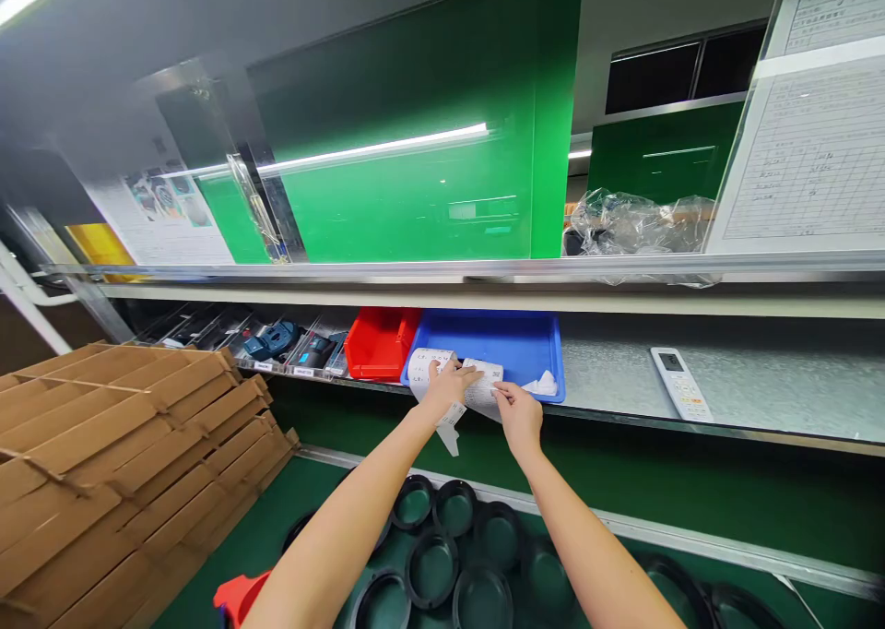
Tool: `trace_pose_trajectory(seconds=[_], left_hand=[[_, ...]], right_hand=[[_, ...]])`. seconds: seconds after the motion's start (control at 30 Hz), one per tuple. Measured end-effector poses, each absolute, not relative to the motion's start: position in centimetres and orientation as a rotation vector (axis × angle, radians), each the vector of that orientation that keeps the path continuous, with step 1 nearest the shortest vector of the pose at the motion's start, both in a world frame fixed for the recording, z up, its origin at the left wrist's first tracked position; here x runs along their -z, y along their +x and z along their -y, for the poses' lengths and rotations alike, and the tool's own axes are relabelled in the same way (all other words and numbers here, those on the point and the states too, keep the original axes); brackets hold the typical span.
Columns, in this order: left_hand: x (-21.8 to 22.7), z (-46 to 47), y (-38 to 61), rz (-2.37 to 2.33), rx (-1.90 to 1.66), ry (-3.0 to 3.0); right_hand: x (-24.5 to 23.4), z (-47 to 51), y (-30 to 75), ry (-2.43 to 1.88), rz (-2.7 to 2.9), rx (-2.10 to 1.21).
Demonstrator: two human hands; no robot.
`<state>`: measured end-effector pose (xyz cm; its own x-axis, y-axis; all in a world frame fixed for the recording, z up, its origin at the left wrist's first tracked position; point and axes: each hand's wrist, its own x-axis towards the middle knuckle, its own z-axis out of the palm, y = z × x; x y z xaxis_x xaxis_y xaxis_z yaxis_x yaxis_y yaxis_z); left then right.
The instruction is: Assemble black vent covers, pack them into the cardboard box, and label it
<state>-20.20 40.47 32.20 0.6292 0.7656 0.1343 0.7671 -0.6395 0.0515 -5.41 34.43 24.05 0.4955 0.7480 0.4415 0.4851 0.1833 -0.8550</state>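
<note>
Blue tray (488,337): shallow plastic, sitting on a metal-topped shelf (747,371), with crumpled white paper (543,385) in its right front corner.

Paper roll (430,365): white, printed with small black text and a square code, held between the hands at the tray's near edge; a loose paper strip (449,435) hangs down past the front of the shelf.

Left hand (446,391): closed, fingers curled over the top of the paper roll.

Right hand (518,417): closed in a pinch on the unrolled paper, just beside the left hand.

Red bin (383,343): plastic, right beside the tray on its left.

Clear bins (290,345): a row along the shelf, left of the red bin, holding blue and black items too small to identify.

Remote control (681,385): white, lying on the shelf, well right of the tray.

Cardboard dividers (117,454): slotted brown strips, stacked flat at the left, below the shelf.

Black rings (432,569): many, lying on a green worktop (277,518) beneath the person's arms.

Red object (239,597): at the worktop's near edge, cut off by the frame and partly behind the left arm.

Green panels (407,149): upright above the shelf, with a clear plastic bag (640,225) at their right and printed sheets (816,149) further right.
</note>
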Motion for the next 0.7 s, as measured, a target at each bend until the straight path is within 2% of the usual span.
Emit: trace_pose_trajectory(seconds=[0.2,0.3,0.4,0.5,0.6,0.7], left_hand=[[-32.5,-39.8,-19.9,1.351,0.171,-2.822],[-32.9,-39.7,-19.7,1.371,0.145,-2.823],[-33.5,-39.6,-19.1,1.401,0.160,-2.831],[-34.1,-38.1,-18.7,1.498,0.240,-2.816],[-33.8,-33.8,-19.9,1.685,0.528,-2.756],[-32.4,-26.5,-23.6,1.711,1.238,-2.686]], right_hand=[[-24.0,-33.3,-5.8,-1.439,1.202,-0.178],[-23.2,-31.6,-5.9,-1.413,1.371,-0.019],[-20.7,-28.0,-6.4,-1.346,1.697,0.226],[-16.5,-22.9,-7.1,-1.179,1.940,0.228],[-12.3,-17.7,-6.3,-0.911,2.046,0.018],[-9.4,-14.2,-4.6,-0.847,1.998,-0.290]])
